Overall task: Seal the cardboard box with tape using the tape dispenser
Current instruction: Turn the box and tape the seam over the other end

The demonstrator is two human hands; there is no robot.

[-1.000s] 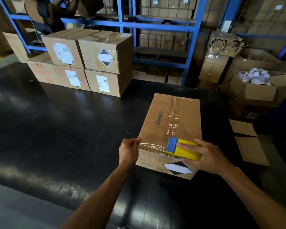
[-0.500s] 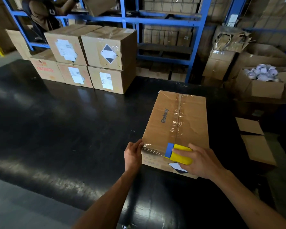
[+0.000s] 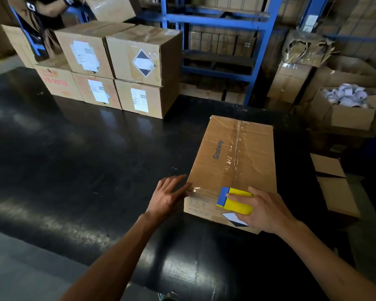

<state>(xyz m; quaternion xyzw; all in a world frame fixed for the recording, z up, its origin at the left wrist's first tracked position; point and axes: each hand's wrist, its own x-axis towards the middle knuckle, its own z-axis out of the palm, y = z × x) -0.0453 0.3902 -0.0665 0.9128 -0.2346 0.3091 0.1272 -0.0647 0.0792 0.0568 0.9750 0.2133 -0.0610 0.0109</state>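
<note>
Left of the spread left hand (image 3: 168, 197) the glossy black tabletop (image 3: 85, 166) lies bare. Ahead of it stand stacked brown cardboard cartons (image 3: 122, 68). The tan taped cardboard box (image 3: 232, 161) blocks the right hand (image 3: 263, 210) forward.

- My left hand (image 3: 168, 196) sits just below the middle of the frame, flat and open, fingers spread and pointing up and to the right.
- Its fingertips (image 3: 186, 187) reach the near left corner of the cardboard box (image 3: 234, 161); I cannot tell whether they press on it.
- My left forearm runs bare from the bottom edge up to the wrist.
- My right hand (image 3: 263, 210) lies right of centre, wrapped around the tape dispenser (image 3: 236, 200), index finger stretched along its top.
- My right forearm enters from the lower right corner, bare.
</note>
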